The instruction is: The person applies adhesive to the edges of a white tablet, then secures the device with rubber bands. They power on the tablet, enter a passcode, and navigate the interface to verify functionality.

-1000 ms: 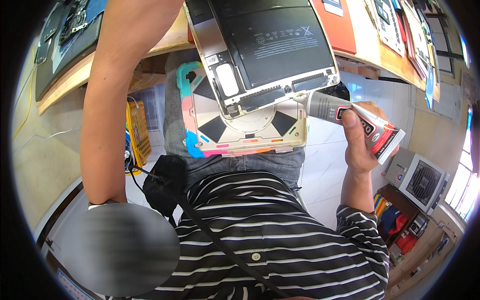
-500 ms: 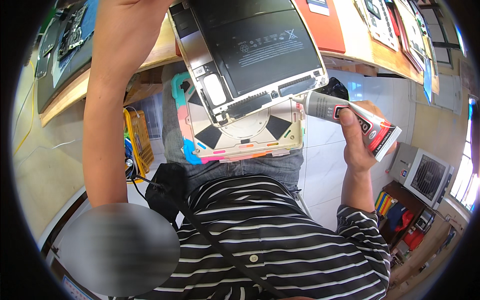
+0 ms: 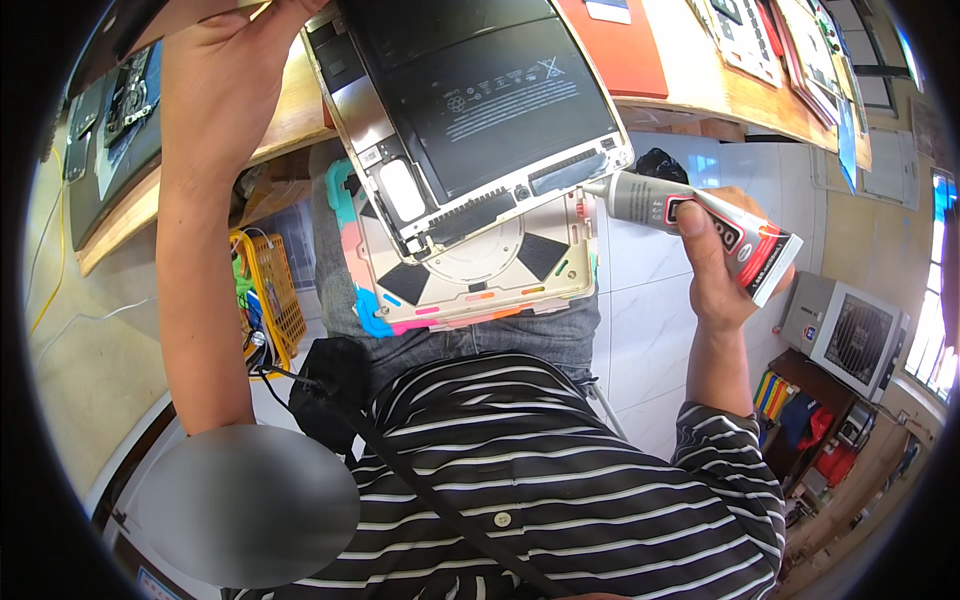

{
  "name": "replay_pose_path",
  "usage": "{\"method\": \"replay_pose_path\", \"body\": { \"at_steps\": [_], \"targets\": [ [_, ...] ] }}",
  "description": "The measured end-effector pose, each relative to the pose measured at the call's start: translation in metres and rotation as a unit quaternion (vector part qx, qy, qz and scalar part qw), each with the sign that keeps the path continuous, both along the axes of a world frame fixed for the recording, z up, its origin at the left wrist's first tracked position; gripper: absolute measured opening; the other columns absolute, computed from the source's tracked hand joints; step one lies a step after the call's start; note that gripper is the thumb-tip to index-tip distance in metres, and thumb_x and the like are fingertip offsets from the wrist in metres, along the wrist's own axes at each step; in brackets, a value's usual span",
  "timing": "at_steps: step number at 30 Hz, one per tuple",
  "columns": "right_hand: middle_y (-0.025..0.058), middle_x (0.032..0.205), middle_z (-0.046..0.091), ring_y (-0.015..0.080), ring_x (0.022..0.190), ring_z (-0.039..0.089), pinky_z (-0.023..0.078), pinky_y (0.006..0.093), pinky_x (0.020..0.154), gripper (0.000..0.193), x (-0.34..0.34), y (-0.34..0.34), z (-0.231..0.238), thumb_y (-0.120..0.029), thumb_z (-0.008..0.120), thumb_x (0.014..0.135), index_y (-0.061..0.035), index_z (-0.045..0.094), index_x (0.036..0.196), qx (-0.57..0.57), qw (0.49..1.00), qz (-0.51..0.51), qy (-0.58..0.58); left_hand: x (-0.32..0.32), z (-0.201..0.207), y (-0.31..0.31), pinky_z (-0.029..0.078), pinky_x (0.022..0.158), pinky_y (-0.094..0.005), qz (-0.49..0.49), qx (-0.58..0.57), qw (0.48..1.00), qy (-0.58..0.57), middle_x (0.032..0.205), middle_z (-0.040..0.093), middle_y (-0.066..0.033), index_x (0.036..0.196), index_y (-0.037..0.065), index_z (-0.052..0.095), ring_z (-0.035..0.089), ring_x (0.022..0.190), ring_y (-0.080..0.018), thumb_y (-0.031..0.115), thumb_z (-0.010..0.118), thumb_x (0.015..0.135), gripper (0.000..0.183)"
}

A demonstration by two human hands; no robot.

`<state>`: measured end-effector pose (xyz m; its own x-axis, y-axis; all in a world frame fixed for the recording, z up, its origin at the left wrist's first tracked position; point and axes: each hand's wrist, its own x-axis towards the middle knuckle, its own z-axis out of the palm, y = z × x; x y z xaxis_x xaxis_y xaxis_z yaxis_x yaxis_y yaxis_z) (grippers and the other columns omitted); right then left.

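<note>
An opened tablet (image 3: 500, 100) with a black battery and pale rim lies tilted over a cream-coloured case with multicoloured corner bumpers (image 3: 440, 290), which is on my lap. My right hand (image 3: 715, 260) grips a grey, black and red glue tube (image 3: 650, 203), thumb on top. Its nozzle points left and meets or nearly meets the tablet's lower right rim. At the upper left, my left hand (image 3: 220, 90) is beside the tablet's left edge. Its fingers, partly cut off by the frame, seem closed on the edge of a dark flat panel (image 3: 110, 40).
A wooden workbench (image 3: 675, 85) runs across the top, with an orange-red folder (image 3: 625, 55) and opened devices (image 3: 740, 45) on it. Left of my legs stands a yellow basket (image 3: 285, 290) of cables. A boxy grey appliance (image 3: 850, 330) is at the right, above a shelf of items.
The dark flat panel has come into view beside my left hand. The whole view has shifted slightly; the tube's nozzle stays at the tablet's lower right rim.
</note>
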<state>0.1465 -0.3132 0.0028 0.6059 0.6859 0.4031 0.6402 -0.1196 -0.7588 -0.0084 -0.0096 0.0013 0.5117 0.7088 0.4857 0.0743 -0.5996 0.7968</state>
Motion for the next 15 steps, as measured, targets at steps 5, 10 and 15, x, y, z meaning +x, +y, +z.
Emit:
{"method": "replay_pose_path", "body": {
  "at_steps": [5,10,15],
  "targets": [
    [0.0089,0.074,0.069,0.0102,0.060,0.059,0.045,0.0248,0.053,0.012,0.008,0.000,-0.005,-0.003,0.079,0.086,0.0069,0.073,0.090,0.044,0.999,0.004,-0.008,-0.006,-0.007,0.020,0.053,0.081,-0.0266,-0.071,-0.016,0.997,-0.025,0.100,0.072,-0.0014,0.109,0.004,0.071,0.064,0.092,-0.0105,0.007,0.075,0.091,0.019],
    [0.0057,0.070,0.068,0.0074,0.059,0.058,0.044,0.0223,0.052,0.015,0.012,0.002,0.004,-0.006,0.080,0.086,0.0060,0.073,0.088,-0.004,1.000,-0.019,0.018,-0.012,-0.002,0.028,0.049,0.094,-0.0271,-0.084,0.083,0.993,0.026,0.109,0.073,-0.0045,0.115,0.005,0.072,0.066,0.102,-0.0131,0.011,0.074,0.093,0.023],
    [0.0047,0.070,0.069,0.0066,0.059,0.059,0.045,0.0220,0.052,0.017,0.023,0.005,0.010,-0.009,0.081,0.086,0.0059,0.073,0.087,-0.018,0.999,-0.018,0.042,-0.013,0.003,0.030,0.049,0.098,-0.0268,-0.049,0.110,0.990,0.079,0.112,0.074,-0.0052,0.115,0.004,0.074,0.067,0.105,-0.0130,0.013,0.074,0.092,0.024]
  ]
}}
